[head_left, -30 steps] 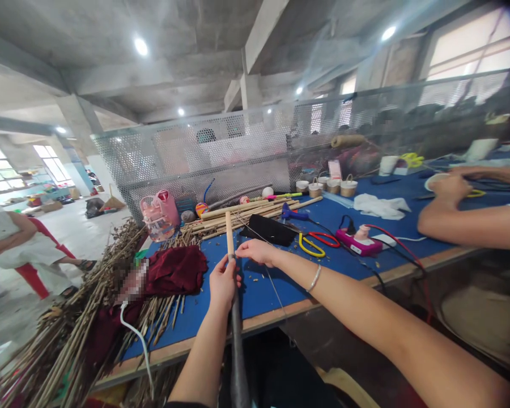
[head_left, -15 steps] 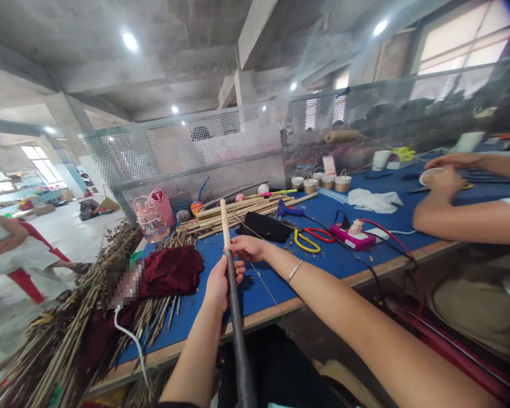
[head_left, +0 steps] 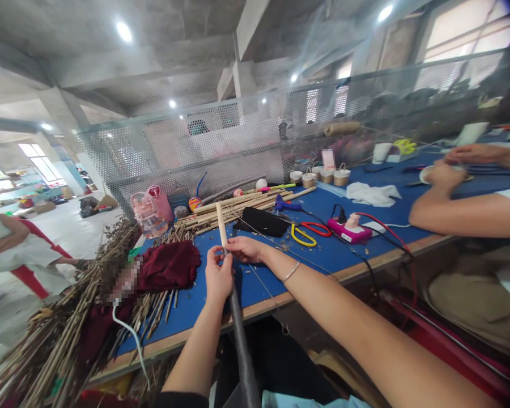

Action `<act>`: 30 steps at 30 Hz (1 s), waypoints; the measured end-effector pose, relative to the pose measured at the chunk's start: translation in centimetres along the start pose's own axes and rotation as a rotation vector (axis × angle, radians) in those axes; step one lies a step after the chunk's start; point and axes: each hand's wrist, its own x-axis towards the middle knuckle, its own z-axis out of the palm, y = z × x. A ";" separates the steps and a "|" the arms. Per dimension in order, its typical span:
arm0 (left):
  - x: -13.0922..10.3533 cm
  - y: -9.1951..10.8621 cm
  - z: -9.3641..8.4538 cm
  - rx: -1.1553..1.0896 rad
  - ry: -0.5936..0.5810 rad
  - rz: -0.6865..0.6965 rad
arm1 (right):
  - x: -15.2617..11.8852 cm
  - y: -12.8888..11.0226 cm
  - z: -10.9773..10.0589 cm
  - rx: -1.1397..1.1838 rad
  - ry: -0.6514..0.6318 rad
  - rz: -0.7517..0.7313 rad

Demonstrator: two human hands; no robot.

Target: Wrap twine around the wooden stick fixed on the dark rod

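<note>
Where pale rod [head_left: 221, 224] meets dark pole [head_left: 241, 345] — lower centre — the left hand [head_left: 219, 277] has shifted its clasp, the right hand [head_left: 247, 249] pinching the rod's base, apparently steadying both.

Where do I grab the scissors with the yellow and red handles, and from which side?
Best by the yellow loop, coming from the table's near edge: it's the nearer loop and bows toward you, while the other end points toward the black cloth.

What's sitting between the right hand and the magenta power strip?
Chiefly the yellow looped handle and the red looped handle, lying on the blue tabletop between right hand and power strip. The head view shows this.
</note>
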 end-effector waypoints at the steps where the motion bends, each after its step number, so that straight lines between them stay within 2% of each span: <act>1: 0.0 0.0 0.0 0.000 0.003 -0.002 | 0.0 0.0 0.0 0.003 -0.007 0.014; 5: 0.0 0.0 -0.1 -0.010 0.022 -0.015 | -0.2 -0.2 0.2 0.012 -0.042 0.047; 10: -0.1 0.2 -0.3 -0.035 0.020 -0.038 | -0.3 -0.2 0.4 -0.011 -0.020 0.003; 18: -0.1 0.2 -0.3 -0.119 0.014 -0.090 | -0.2 -0.1 0.5 -0.003 -0.037 0.017; 26: 0.0 0.5 0.0 -0.251 -0.048 -0.249 | -0.2 -0.2 1.1 0.006 0.045 -0.055; 30: 0.4 0.2 -0.2 -0.230 0.016 -0.225 | -0.1 -0.1 0.9 -0.041 0.061 -0.069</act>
